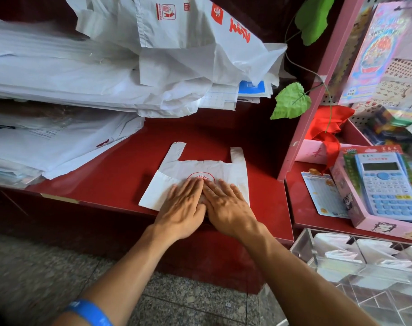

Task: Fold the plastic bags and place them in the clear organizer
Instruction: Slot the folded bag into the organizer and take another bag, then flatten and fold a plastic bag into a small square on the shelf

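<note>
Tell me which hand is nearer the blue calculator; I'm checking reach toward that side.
Right. The right hand presses flat on the plastic bag, on the side toward the calculator. The left hand lies beside it, farther away.

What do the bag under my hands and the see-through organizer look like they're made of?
The white bag looks like thin matte plastic film: it creases softly and lies flat, with a red print. The clear organizer seems to be rigid glossy acrylic, judging by its transparent walls and bright edge reflections; glass can't be ruled out.
</note>
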